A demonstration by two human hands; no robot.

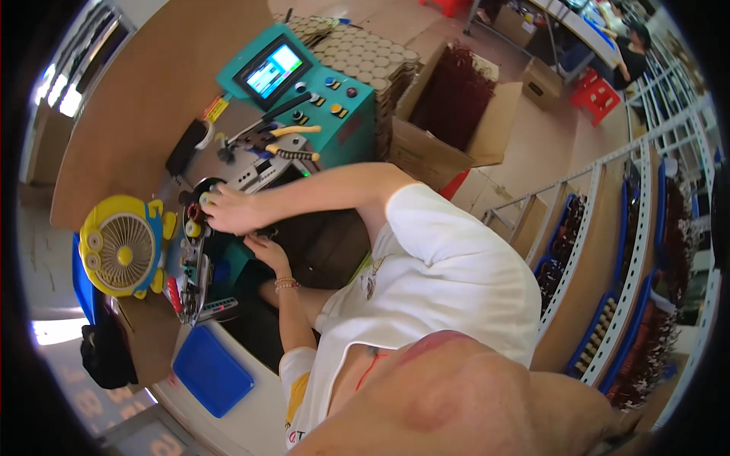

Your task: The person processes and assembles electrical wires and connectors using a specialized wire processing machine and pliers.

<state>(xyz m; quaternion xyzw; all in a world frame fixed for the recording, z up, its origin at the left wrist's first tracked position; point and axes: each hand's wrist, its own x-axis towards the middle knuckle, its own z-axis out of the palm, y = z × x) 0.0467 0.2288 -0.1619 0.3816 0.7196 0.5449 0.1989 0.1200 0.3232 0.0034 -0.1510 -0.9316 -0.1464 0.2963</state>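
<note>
My right hand [232,209] reaches across to a small bench machine [199,262], its fingers bent around something among the rollers that I cannot make out. Beside those fingertips are a dark round disc [205,185] and a yellow roller [193,229]. Just below it, my left hand [268,253], with bracelets at the wrist, has its fingers pinched together close to the machine. Whatever they hold is too small to tell. Yellow-handled pliers [296,130] lie past my right forearm, by a teal control box [356,125] with a lit screen [275,70].
A yellow fan [122,254] stands beyond the machine, and a blue tray [213,371] lies on my left. An open carton [430,156] of dark red wires sits on the floor to my right. Behind me rises a shelf rack [646,220]; a person [635,57] is far off.
</note>
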